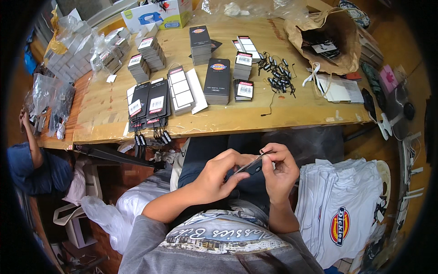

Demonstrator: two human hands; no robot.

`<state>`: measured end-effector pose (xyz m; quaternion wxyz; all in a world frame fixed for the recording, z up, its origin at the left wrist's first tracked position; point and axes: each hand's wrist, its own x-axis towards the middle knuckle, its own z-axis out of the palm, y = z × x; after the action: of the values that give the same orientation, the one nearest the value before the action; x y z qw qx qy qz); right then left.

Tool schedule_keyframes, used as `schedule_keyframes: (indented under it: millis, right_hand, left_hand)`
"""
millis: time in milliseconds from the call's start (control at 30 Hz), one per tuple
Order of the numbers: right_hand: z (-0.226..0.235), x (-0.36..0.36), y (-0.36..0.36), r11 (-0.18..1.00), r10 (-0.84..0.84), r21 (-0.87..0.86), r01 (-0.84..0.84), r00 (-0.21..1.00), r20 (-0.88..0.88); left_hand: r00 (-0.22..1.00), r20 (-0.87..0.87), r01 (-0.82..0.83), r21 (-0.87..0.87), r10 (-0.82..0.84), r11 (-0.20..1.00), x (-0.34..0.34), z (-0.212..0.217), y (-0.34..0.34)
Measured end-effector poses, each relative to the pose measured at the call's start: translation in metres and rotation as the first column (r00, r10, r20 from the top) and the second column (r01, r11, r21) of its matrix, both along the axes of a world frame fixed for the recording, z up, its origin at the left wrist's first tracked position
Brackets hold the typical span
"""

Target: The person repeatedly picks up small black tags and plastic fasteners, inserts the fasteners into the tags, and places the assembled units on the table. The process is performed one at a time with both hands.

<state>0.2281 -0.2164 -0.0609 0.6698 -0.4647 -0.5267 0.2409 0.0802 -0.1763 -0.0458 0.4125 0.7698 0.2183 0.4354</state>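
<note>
Over my lap, my left hand [218, 177] pinches a thin hang tag [247, 165] between thumb and fingers. It is seen nearly edge-on. My right hand [280, 171] grips the tag's upper end with thumb and forefinger, and a small black string seal [257, 170] shows between the two hands. Whether the string passes through the tag's hole cannot be made out. On the table ahead lie strung black tags [150, 106] with seals hanging over the front edge. Behind them stand stacks of dark tags [217, 81] and white label tags [180, 88]. A tangle of black string seals [277, 76] lies to their right.
The wooden table [292, 115] spans the front. At its right sits a brown paper bag [322, 41] holding dark tags. Folded white shirts [340, 210] are piled at my right. Clear plastic bags [127, 210] lie at my left, where another person's arm [33, 141] shows.
</note>
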Motion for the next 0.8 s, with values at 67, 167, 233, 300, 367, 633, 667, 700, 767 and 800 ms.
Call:
schedule_keyframes:
  millis: [67, 167, 233, 300, 367, 633, 667, 700, 767, 800]
  right_hand:
    - [0.0, 0.002, -0.001, 1.0, -0.023, 0.021, 0.022, 1.0, 0.018]
    - [0.005, 0.001, -0.006, 0.997, -0.057, 0.065, 0.048, 0.989, 0.134]
    - [0.012, -0.001, -0.005, 0.987, -0.121, 0.134, 0.084, 0.946, 0.3]
    - [0.009, -0.003, -0.002, 0.984, -0.142, 0.152, 0.096, 0.932, 0.333]
    - [0.01, -0.005, 0.001, 0.98, -0.162, 0.172, 0.104, 0.913, 0.373]
    - [0.012, -0.01, 0.0, 0.992, -0.062, 0.125, 0.027, 0.956, 0.287]
    - [0.012, -0.01, -0.001, 0.993, -0.059, 0.118, 0.027, 0.957, 0.283]
    - [0.012, -0.01, -0.001, 0.993, -0.058, 0.112, 0.028, 0.959, 0.279]
    - [0.01, -0.011, 0.0, 0.99, -0.073, 0.137, 0.038, 0.963, 0.258]
    - [0.009, -0.011, 0.0, 0.988, -0.079, 0.149, 0.043, 0.966, 0.248]
  left_hand:
    - [0.999, -0.009, -0.051, -0.154, 0.05, 0.987, -0.001, -0.002, -0.002]
    - [0.975, 0.059, -0.189, -0.273, 0.212, 0.943, -0.002, -0.006, 0.0]
    - [0.956, 0.075, -0.263, -0.199, 0.283, 0.944, -0.001, -0.005, 0.002]
    - [0.946, 0.051, -0.314, -0.1, 0.32, 0.944, -0.001, -0.004, 0.002]
    - [0.939, 0.072, -0.336, -0.022, 0.337, 0.941, 0.001, -0.005, 0.001]
    - [0.924, 0.16, -0.36, 0.057, 0.347, 0.931, 0.002, -0.005, 0.001]
    - [0.927, 0.16, -0.354, 0.067, 0.34, 0.933, 0.002, -0.004, 0.001]
    - [0.93, 0.16, -0.347, 0.078, 0.332, 0.935, 0.001, -0.004, 0.001]
    - [0.942, 0.155, -0.317, 0.116, 0.298, 0.941, 0.001, -0.005, 0.003]
    - [0.947, 0.152, -0.302, 0.134, 0.281, 0.944, 0.0, -0.005, 0.004]
